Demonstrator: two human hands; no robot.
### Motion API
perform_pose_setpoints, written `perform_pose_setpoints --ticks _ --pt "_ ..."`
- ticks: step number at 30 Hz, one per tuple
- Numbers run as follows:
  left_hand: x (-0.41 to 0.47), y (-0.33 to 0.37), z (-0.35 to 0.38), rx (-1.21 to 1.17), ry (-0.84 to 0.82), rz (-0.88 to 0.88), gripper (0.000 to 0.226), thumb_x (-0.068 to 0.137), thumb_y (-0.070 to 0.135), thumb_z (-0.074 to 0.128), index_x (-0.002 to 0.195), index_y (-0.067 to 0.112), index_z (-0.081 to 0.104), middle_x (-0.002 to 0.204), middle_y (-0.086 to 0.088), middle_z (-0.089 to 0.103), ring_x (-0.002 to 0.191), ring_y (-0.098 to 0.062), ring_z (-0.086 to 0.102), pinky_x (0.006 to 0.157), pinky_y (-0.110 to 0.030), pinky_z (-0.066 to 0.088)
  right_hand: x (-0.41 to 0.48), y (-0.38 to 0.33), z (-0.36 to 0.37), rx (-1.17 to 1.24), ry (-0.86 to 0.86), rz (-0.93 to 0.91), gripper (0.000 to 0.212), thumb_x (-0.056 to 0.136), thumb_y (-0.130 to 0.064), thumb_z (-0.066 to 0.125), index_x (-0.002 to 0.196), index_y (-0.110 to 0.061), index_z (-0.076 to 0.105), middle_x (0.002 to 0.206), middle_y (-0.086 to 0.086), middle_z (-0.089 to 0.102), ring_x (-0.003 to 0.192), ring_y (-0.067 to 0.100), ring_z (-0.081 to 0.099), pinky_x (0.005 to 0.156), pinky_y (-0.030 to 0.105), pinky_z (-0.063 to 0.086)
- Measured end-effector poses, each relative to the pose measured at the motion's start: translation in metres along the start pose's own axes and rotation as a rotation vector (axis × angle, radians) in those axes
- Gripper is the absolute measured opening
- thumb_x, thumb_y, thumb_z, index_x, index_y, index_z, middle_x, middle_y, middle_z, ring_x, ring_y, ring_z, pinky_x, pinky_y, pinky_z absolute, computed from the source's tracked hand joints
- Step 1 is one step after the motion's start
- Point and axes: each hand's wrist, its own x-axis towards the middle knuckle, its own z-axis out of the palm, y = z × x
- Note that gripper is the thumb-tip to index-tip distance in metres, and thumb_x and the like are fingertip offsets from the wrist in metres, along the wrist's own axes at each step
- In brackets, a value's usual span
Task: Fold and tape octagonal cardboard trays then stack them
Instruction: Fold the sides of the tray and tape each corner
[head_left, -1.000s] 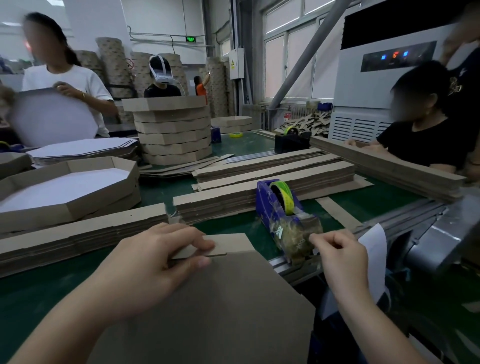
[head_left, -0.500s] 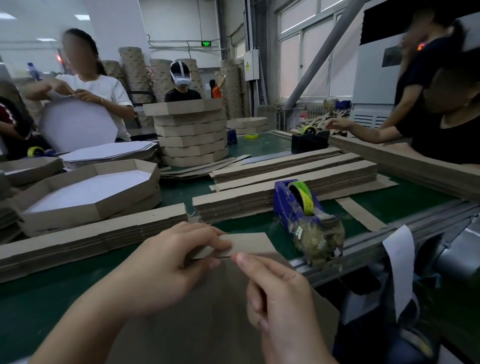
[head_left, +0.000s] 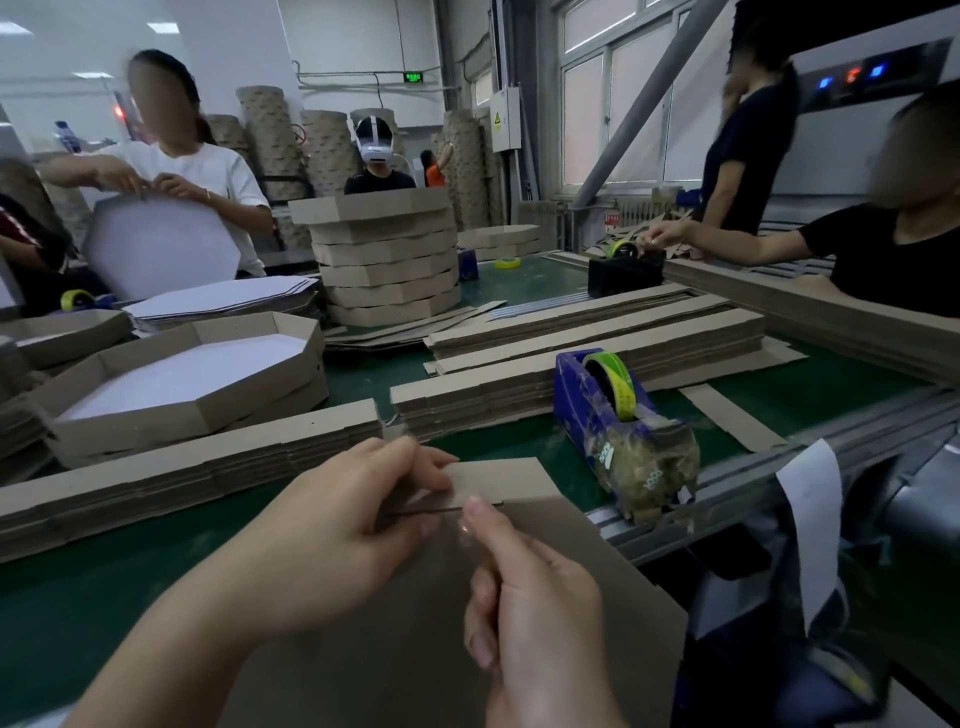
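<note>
Taping corner seam | right hand (head_left: 535, 597), back from the tape dispenser (head_left: 618, 415), now pinches clear tape (head_left: 466, 529) at the seam | left hand (head_left: 332, 525) pinches flap (head_left: 498, 478) | tray blank (head_left: 363, 649) at near edge of table (head_left: 104, 587) | judged: sticking down comes next

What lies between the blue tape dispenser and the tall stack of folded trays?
In the head view, piles of flat cardboard strips lie between the tape dispenser and the tray stack.
</note>
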Motion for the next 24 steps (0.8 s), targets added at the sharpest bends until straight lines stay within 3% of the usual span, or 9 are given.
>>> perform_pose_setpoints --ticks 4,7,12,15,17,20,24 --pt "-0.003 0.003 -0.001 0.001 -0.024 0.007 0.026 0.079 0.039 0.056 0.101 0.050 0.047 0.116 0.022 0.059 0.112 -0.004 0.054 0.093 -0.039 0.044 -0.001 0.001 -0.003 -0.049 -0.005 0.000 0.035 0.077 -0.021 0.077 0.048 -0.005 0.067 0.031 0.005 0.030 0.022 0.014 0.024 0.032 0.013 0.014" --pt "-0.003 0.006 -0.002 0.072 -0.030 0.056 0.034 0.081 0.037 0.054 0.111 0.054 0.054 0.123 0.036 0.050 0.121 0.007 0.045 0.101 -0.029 0.039 -0.001 0.000 -0.007 -0.101 -0.021 -0.002 0.035 0.076 -0.024 0.077 0.047 -0.007 0.069 0.028 0.006 0.029 0.021 0.016 0.026 0.032 0.016 0.016" --pt "-0.001 0.011 -0.007 -0.039 -0.045 0.011 0.029 0.081 0.042 0.050 0.106 0.052 0.063 0.118 0.040 0.052 0.122 0.015 0.040 0.105 -0.027 0.035 0.001 -0.001 -0.015 -0.204 -0.084 -0.018 0.043 0.065 -0.034 0.078 0.034 -0.012 0.058 0.028 0.006 0.029 0.025 0.017 0.031 0.033 0.017 0.023" --pt "0.004 0.015 -0.008 -0.012 -0.060 -0.018 0.030 0.078 0.061 0.046 0.095 0.046 0.066 0.107 0.028 0.063 0.116 0.008 0.049 0.099 -0.036 0.042 0.001 -0.001 -0.016 -0.189 -0.116 -0.003 0.033 0.047 -0.041 0.074 0.046 -0.008 0.068 0.029 0.007 0.031 0.025 0.017 0.030 0.033 0.017 0.023" --pt "0.007 0.018 -0.004 0.053 -0.025 -0.049 0.036 0.076 0.068 0.042 0.085 0.041 0.064 0.093 0.015 0.067 0.100 -0.003 0.059 0.087 -0.042 0.047 0.002 0.001 -0.018 -0.186 -0.126 0.013 0.032 0.055 -0.039 0.074 0.058 -0.007 0.074 0.030 0.007 0.032 0.025 0.018 0.031 0.033 0.017 0.024" --pt "0.010 0.022 0.005 0.141 0.097 -0.086 0.034 0.077 0.070 0.048 0.079 0.040 0.062 0.077 0.011 0.062 0.074 -0.006 0.055 0.071 -0.039 0.048 0.006 0.002 -0.020 -0.203 -0.140 0.033 0.030 0.081 -0.033 0.061 0.068 -0.013 0.079 0.032 0.008 0.034 0.026 0.020 0.034 0.033 0.019 0.028" --pt "0.008 0.023 0.010 0.117 0.150 -0.125 0.030 0.071 0.067 0.053 0.080 0.041 0.064 0.089 0.014 0.066 0.092 -0.006 0.060 0.080 -0.039 0.049 0.009 0.000 -0.023 -0.209 -0.164 0.063 0.040 0.089 -0.034 0.048 0.069 -0.021 0.080 0.034 0.007 0.037 0.029 0.019 0.036 0.036 0.022 0.030"
